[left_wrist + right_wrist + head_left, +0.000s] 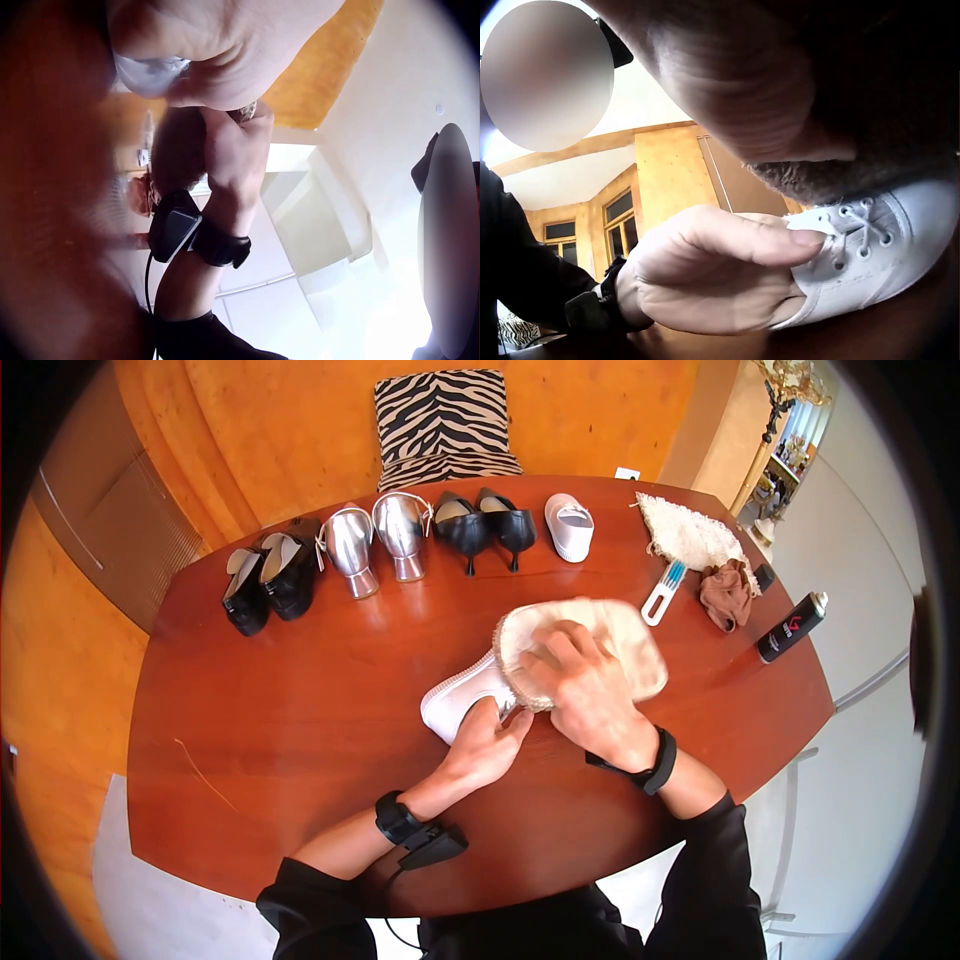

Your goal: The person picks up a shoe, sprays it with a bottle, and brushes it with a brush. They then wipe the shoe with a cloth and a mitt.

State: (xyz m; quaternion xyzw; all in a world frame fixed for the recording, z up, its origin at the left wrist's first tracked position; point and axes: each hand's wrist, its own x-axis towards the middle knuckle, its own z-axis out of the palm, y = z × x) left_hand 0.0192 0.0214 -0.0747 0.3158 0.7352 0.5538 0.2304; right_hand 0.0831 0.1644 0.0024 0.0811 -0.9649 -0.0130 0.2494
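A white lace-up shoe (455,698) is low over the table's middle, gripped by the left hand (483,748), whose thumb lies by the laces. In the right wrist view the left hand (712,274) holds the shoe (877,240) at its opening, with laces and eyelets showing. The right hand (592,695) grips a cream fluffy-edged pad (632,650) with bent fingers, its edge over part of the shoe. The left wrist view shows a sliver of the shoe (154,73) beneath the left hand (217,52).
Along the table's (300,760) far side stand black shoes (285,575), silver heels (352,545), black heels (462,525) and another white shoe (570,528). At the right lie a cream cloth (690,535), a brush (660,595), a brown cloth (727,597) and an upright black spray can (790,630).
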